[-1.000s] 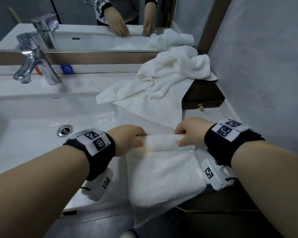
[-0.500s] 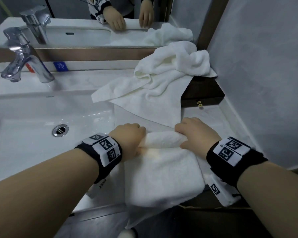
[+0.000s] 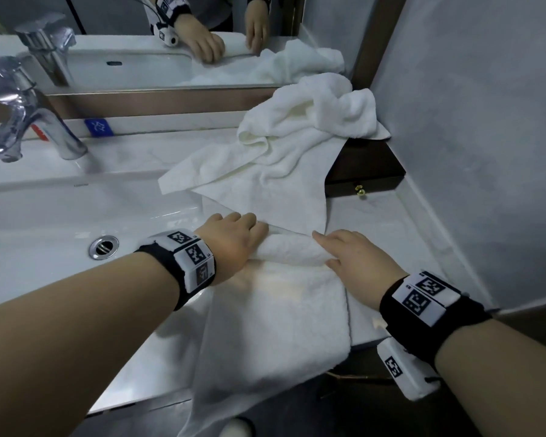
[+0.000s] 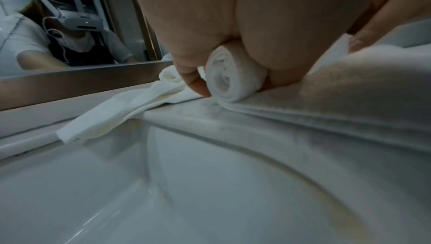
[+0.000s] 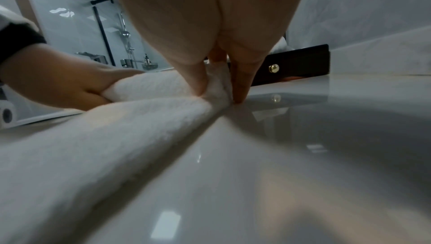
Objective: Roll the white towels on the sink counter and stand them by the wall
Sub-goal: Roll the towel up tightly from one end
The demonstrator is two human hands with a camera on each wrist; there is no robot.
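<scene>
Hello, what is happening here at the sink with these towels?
A person is rolling a folded white towel on the sink counter. The left hand and the right hand each grip one end of the rolled part, which lies at the far end of the towel. Most of the towel is flat and not yet rolled, and its near end hangs over the counter edge. A second white towel lies crumpled by the wall, partly over a dark wooden box.
</scene>
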